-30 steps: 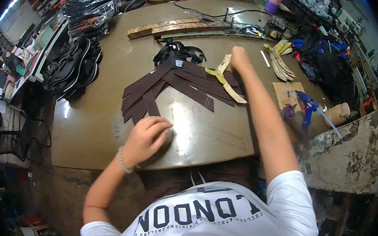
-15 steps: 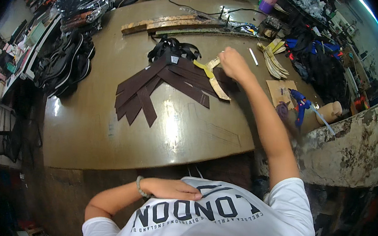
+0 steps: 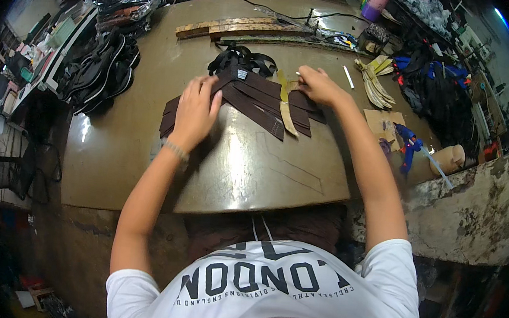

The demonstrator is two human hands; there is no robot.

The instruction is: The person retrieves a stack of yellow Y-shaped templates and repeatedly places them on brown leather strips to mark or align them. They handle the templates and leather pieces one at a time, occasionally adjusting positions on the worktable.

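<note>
A fan of dark brown leather strips (image 3: 253, 101) lies on the shiny brown worktable (image 3: 235, 169). My left hand (image 3: 195, 111) rests flat on the fan's left end, palm down and fingers spread. A pale tan strip (image 3: 284, 110) lies across the brown strips. My right hand (image 3: 318, 86) is curled around its upper end, and a small white tip pokes out by the fingers. A tangle of black straps (image 3: 242, 58) sits just behind the fan.
Long wooden boards (image 3: 242, 27) lie at the back of the table. To the right are pale yellow cut pieces (image 3: 373, 81), a white stick (image 3: 348, 76), cardboard (image 3: 385, 122) and a blue tool (image 3: 410, 145). Black sandals (image 3: 98, 72) are piled at the left.
My left hand moved from the table's near edge down to my lap, then up onto the brown strips. My right hand stayed at the tan strip.
</note>
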